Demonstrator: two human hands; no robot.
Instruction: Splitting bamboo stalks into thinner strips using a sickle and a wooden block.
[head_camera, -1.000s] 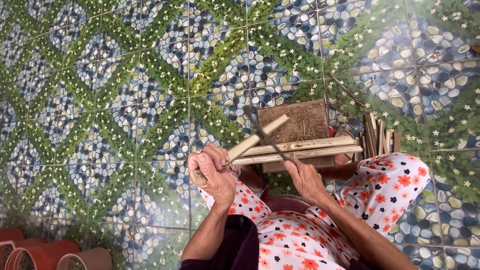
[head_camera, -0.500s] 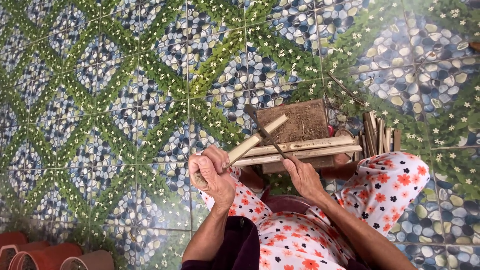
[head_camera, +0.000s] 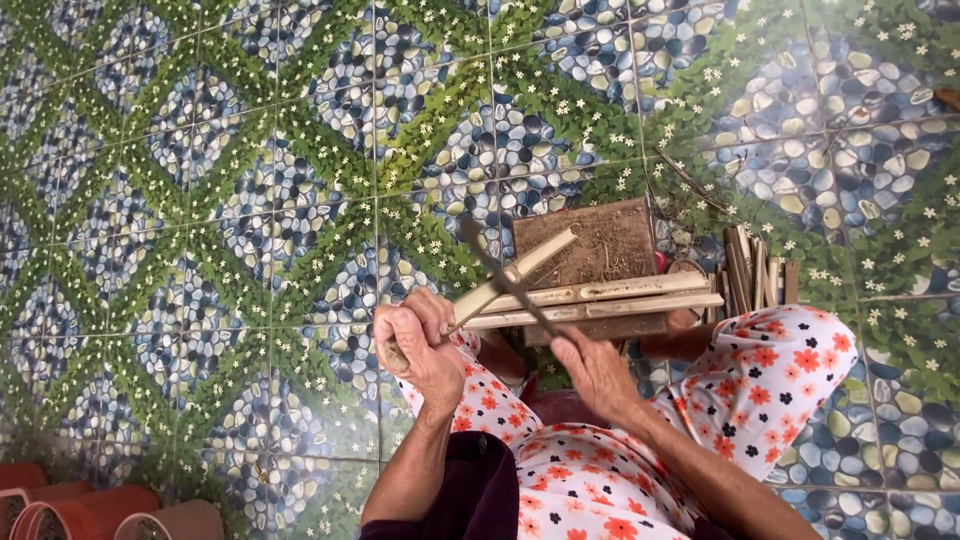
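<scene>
The left hand is closed around the near end of a pale bamboo piece, which slants up and away from the fist toward a brown wooden block. The right hand is clenched on the handle of a dark knife; the thin blade runs up and to the left from that hand and crosses the bamboo piece partway along its length, touching it. Two long bamboo slats lie side by side across the near edge of the block, just beyond the right hand. Past the block's right side a bundle of short sticks stands on end. Both forearms come up from the bottom of the view over a lap in white cloth with orange and dark flowers. The floor is tiled with a print of blue-grey pebbles crossed by green leafy bands with small white flowers. In the bottom left corner sit a few terracotta pots.
</scene>
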